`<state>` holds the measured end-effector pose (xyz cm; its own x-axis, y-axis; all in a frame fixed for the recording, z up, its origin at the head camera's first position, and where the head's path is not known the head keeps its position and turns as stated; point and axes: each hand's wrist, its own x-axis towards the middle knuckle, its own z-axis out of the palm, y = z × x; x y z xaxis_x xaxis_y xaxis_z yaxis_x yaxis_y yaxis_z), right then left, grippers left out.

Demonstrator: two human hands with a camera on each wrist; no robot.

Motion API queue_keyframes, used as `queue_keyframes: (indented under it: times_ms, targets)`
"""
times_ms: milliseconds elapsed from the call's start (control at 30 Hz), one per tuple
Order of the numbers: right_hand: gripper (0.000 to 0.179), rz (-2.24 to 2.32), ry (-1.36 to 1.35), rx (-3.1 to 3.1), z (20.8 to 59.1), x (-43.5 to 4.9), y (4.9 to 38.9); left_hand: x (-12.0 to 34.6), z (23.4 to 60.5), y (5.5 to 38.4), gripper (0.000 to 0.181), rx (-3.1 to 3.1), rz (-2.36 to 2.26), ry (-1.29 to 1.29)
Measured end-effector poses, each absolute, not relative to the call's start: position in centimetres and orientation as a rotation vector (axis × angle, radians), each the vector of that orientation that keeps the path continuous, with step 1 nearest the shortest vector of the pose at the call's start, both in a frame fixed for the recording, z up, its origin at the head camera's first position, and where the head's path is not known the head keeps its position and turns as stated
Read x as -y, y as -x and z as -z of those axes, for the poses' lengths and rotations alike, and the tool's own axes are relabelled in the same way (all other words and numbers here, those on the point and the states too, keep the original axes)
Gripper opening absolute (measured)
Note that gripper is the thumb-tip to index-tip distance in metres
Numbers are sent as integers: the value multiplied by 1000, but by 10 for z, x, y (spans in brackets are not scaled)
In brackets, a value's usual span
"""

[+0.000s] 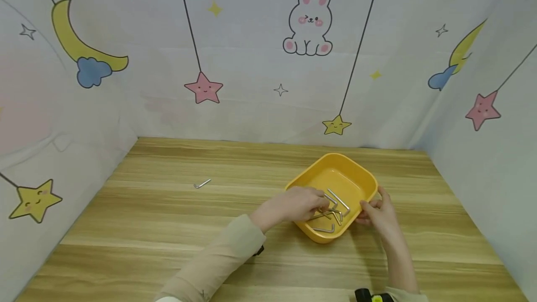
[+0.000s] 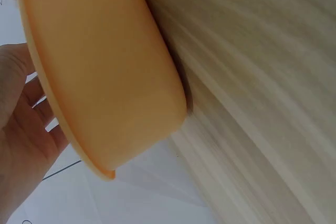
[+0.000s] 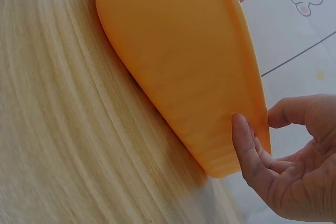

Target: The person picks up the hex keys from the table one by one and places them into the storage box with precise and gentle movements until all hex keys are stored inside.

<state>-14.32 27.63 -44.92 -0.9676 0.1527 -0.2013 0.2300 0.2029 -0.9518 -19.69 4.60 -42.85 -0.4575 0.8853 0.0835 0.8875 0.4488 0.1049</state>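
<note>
Several metal hex keys [image 1: 334, 216] lie loosely heaped in the near part of a yellow plastic bin [image 1: 341, 176] on the table. My left hand [image 1: 303, 202] reaches over the bin's left rim with its fingers down among the keys; whether it pinches one I cannot tell. In the left wrist view the bin's wall [image 2: 105, 72] hides those fingertips. My right hand [image 3: 296, 166] grips the bin's right edge, with fingers against the outside wall and the thumb at the rim. One more hex key [image 1: 203, 183] lies apart on the table, left of the bin.
The wooden tabletop [image 1: 159, 218] is enclosed at the back and sides by a white cloth [image 1: 251, 59] printed with stars, moons and a rabbit. A dark strapped device [image 1: 373, 295] sits at the right wrist.
</note>
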Motion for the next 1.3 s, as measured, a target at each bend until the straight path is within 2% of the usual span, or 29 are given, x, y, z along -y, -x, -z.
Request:
queue_keyframes:
  times_ms: [433, 800, 1300]
  targets:
    - [80, 1921, -375, -2385, 450, -273, 143, -48, 436, 201, 24, 2750, 277, 1611]
    - [80, 1916, -367, -2400, 451, -273, 143, -44, 434, 206, 34, 2737, 335, 1588]
    - [80, 1918, -371, -2399, 449, -275, 142, -28, 430, 198, 19, 2682, 417, 1463]
